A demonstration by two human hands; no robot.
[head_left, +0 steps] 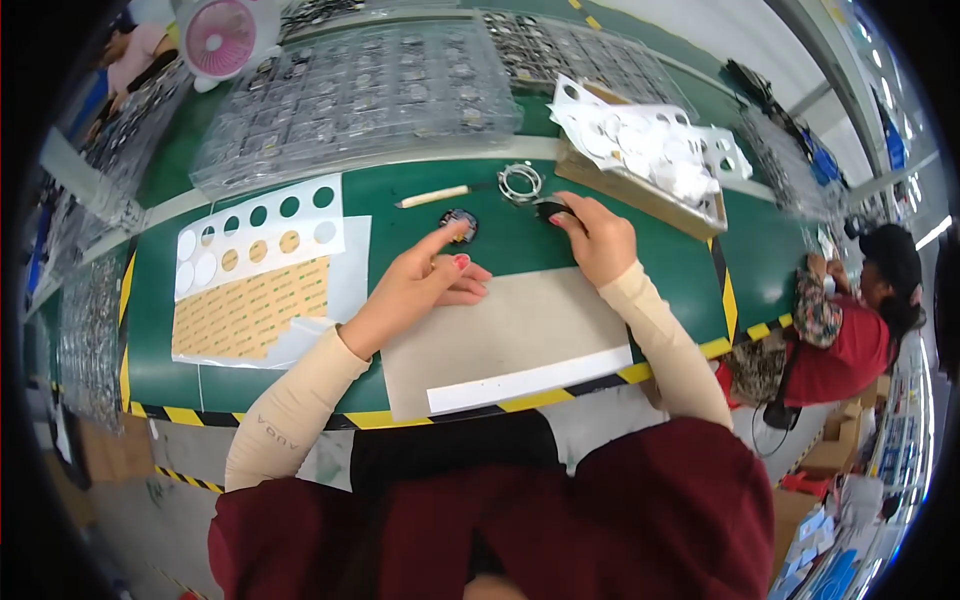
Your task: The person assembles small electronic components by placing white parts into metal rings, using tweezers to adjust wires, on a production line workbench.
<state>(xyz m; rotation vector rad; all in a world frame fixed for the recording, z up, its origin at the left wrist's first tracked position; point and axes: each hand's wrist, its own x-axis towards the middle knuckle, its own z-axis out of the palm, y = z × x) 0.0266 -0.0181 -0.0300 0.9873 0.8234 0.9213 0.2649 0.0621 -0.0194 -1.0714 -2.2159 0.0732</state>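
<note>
My left hand is held above the green bench, fingers spread and the index finger stretched out. Its tip reaches the edge of a small round circuit board; whether it presses on it I cannot tell. Farther right, my right hand pinches a small black round part between thumb and fingers, which partly cover it. Just left of that part lies a silver metal ring. A pale-handled tool rests beyond the circuit board. Below both hands lies a grey-brown mat with a white strip.
At left are a white sheet with round holes and a tan sticker sheet. Clear plastic trays fill the back. A cardboard box piled with white cut-out sheets stands back right. A person in red sits farther right.
</note>
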